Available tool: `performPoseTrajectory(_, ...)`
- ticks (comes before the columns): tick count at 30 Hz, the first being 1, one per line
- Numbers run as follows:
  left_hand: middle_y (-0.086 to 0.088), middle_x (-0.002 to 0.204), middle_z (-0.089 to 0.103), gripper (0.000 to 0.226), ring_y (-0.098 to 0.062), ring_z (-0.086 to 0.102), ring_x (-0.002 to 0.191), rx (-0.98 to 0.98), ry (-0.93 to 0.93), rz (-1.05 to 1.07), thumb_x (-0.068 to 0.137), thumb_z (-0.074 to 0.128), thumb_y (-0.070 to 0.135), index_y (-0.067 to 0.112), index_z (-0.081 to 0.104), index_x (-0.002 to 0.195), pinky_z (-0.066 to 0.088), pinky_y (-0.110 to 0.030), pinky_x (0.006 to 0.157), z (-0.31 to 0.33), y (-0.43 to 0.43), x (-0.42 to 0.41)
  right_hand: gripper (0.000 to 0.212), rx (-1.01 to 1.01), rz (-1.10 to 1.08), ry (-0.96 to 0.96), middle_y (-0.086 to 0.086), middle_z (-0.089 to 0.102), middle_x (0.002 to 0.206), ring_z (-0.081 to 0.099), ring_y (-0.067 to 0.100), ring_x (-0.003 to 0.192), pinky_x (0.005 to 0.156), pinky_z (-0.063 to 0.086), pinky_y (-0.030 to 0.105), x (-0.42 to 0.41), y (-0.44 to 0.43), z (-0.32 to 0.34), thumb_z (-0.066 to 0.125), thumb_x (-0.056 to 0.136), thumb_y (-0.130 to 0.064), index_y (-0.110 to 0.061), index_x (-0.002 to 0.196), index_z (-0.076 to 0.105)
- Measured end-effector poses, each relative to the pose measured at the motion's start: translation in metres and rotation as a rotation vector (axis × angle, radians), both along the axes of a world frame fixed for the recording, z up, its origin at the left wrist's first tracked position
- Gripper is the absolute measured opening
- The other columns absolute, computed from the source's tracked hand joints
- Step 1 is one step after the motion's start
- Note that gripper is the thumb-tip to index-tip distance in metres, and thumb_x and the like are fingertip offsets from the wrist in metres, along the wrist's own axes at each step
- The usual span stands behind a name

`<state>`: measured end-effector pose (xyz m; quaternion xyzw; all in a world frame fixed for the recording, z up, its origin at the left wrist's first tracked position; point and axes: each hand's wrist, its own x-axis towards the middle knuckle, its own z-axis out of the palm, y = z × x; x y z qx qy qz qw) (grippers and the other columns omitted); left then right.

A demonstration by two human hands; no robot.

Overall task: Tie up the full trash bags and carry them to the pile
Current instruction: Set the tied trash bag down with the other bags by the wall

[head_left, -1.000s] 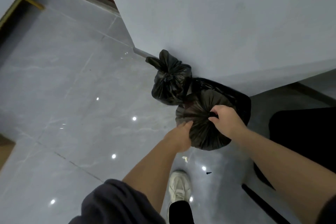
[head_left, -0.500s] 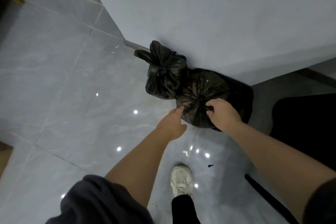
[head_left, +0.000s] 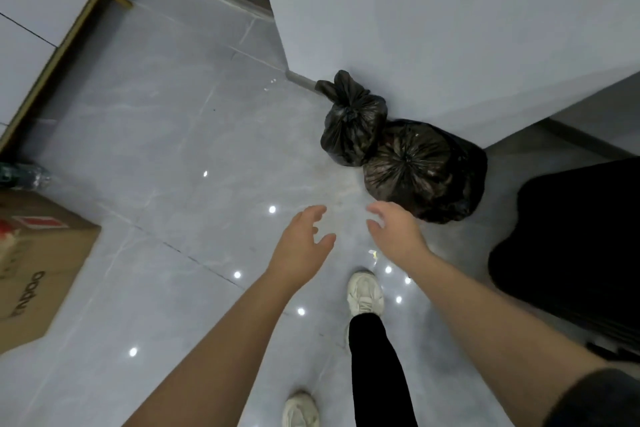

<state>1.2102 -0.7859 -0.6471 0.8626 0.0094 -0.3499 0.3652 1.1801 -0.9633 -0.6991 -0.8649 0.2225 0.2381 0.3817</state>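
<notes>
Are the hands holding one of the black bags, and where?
No. The left hand and right hand are open and empty, apart from both trash bags.

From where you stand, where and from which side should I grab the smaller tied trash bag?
Likely the cinched neck of the smaller trash bag, under its flared tails. Come from above on its left: the wall backs it and the larger trash bag crowds its right.
</notes>
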Motion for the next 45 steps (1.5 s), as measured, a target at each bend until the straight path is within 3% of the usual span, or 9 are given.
performPoseTrajectory(4,0.002,0.126,0.055,0.044,-0.011,0.056,0.103,-0.042,-0.033,0.110,0.088,0.062,0.022,0.019,0.048,0.130,0.041,-0.020,0.084,0.019,0.042,-0.055,0.030,0.045,-0.075,-0.086,0.003,0.060,0.122,0.055,0.015,0.108,0.087,0.036,0.017,-0.047,0.050,0.030,0.056,0.092,-0.015,-0.015,0.122,0.059)
performPoseTrajectory(15,0.008,0.111,0.062,0.029,-0.001,0.059,0.094,-0.177,-0.068,0.250,0.088,0.061,0.018,0.024,0.056,0.116,0.044,-0.013,0.078,0.058,0.135,-0.188,0.024,0.123,-0.201,-0.165,-0.009,0.065,0.112,0.059,0.007,0.100,0.090,0.047,0.023,-0.179,0.153,0.073,0.057,0.090,-0.016,-0.023,0.112,0.064)
performPoseTrajectory(20,0.010,0.104,0.063,0.023,0.000,0.059,0.092,-0.195,-0.101,0.318,0.088,0.060,0.016,0.027,0.057,0.108,0.044,-0.010,0.075,0.084,0.157,-0.221,0.022,0.165,-0.184,-0.200,-0.007,0.064,0.106,0.056,-0.003,0.087,0.073,0.038,0.001,-0.201,0.179,0.098,0.057,0.091,-0.013,-0.019,0.111,0.064)
performPoseTrajectory(26,0.012,0.100,0.063,0.021,0.001,0.059,0.090,-0.205,-0.125,0.383,0.089,0.060,0.016,0.028,0.058,0.106,0.043,-0.003,0.070,0.111,0.163,-0.244,0.021,0.219,-0.187,-0.219,-0.007,0.066,0.103,0.058,0.001,0.087,0.079,0.040,0.010,-0.220,0.187,0.125,0.058,0.091,-0.014,-0.017,0.110,0.065)
performPoseTrajectory(34,0.010,0.092,0.064,0.017,0.000,0.059,0.081,-0.205,-0.159,0.528,0.088,0.060,0.012,0.022,0.060,0.102,0.041,-0.002,0.067,0.128,0.151,-0.305,0.018,0.282,-0.158,-0.230,-0.006,0.066,0.097,0.058,-0.002,0.084,0.073,0.042,0.002,-0.270,0.172,0.135,0.058,0.091,-0.014,-0.015,0.107,0.067)
performPoseTrajectory(37,0.010,0.090,0.065,0.016,0.007,0.058,0.076,-0.208,-0.168,0.575,0.088,0.060,0.012,0.023,0.061,0.100,0.041,-0.002,0.067,0.131,0.142,-0.334,0.017,0.341,-0.173,-0.200,-0.007,0.066,0.095,0.060,0.001,0.085,0.072,0.042,0.001,-0.293,0.172,0.134,0.059,0.091,-0.013,-0.016,0.105,0.067)
performPoseTrajectory(45,0.009,0.093,0.065,0.016,0.000,0.059,0.080,-0.152,-0.159,0.636,0.088,0.060,0.013,0.023,0.060,0.100,0.040,0.000,0.064,0.130,0.144,-0.415,0.016,0.396,-0.182,-0.149,-0.005,0.067,0.093,0.062,0.007,0.088,0.074,0.043,0.008,-0.360,0.182,0.131,0.057,0.091,-0.014,-0.017,0.104,0.067)
